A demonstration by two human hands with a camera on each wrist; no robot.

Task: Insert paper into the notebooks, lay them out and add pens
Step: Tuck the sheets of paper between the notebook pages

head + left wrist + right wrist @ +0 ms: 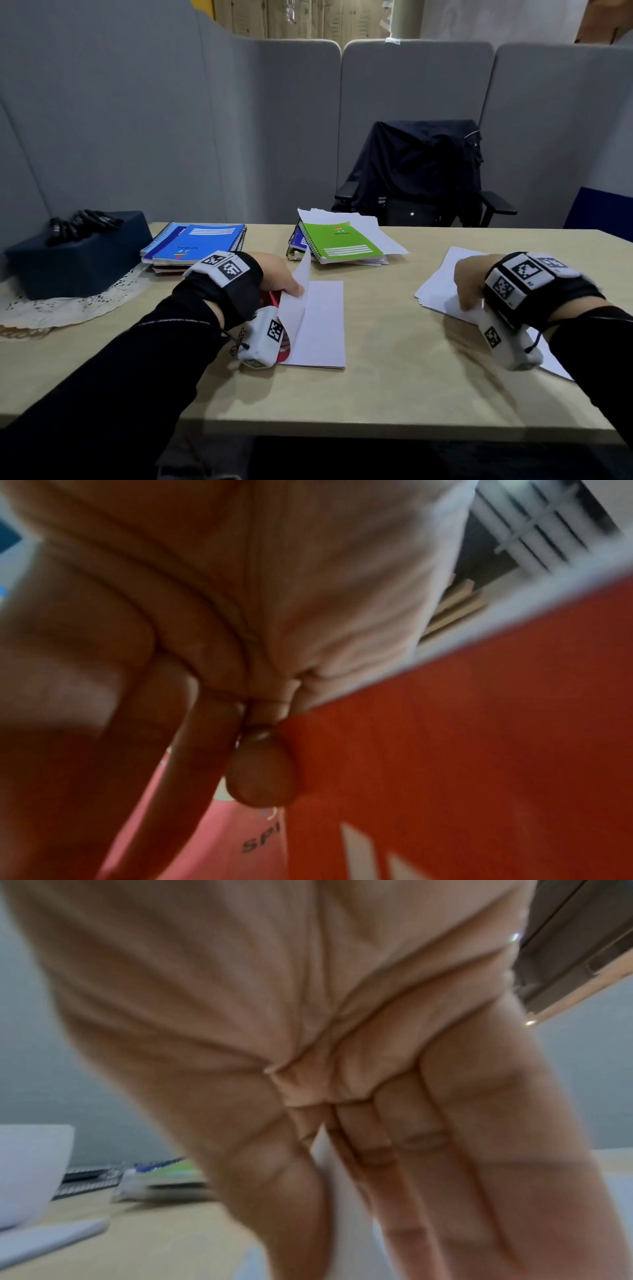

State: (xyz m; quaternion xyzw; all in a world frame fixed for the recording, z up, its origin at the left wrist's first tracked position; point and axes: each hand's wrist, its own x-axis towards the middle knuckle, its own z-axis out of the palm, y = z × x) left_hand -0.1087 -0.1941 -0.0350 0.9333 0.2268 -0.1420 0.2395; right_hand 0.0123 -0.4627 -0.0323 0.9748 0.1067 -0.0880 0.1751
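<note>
- Far left I see a dark blue box [78, 253] on a lace doily [68, 301], with black pens [82, 224] lying across its top
- Just right of the box, a stack of blue spiral notebooks [198, 245] lies flat near the far table edge
- My left hand [277, 275] sits in front of that stack; it pinches the cover and first leaf [298, 294] of a red notebook [318, 322] and holds them lifted, near upright, over the white open page
- Left wrist view, blurred: thumb and fingers [260, 772] clamp the red cover [462, 737], with part of the printed word "SPIRAL" showing below
- Centre, past the open notebook, a green spiral notebook [342, 241] tops a second pile with loose white sheets tucked under it
- Behind the table [394, 394], an office chair [424, 178] carries a dark jacket, backed by grey partition panels
- On the right, a loose paper stack [442, 284] lies on the table
- My right hand [469, 284] is down on that stack; fingers curl onto a sheet at its near edge
- Right wrist view, blurred: a white sheet [342, 1204] stands between thumb and fingers, so I read it as pinched
</note>
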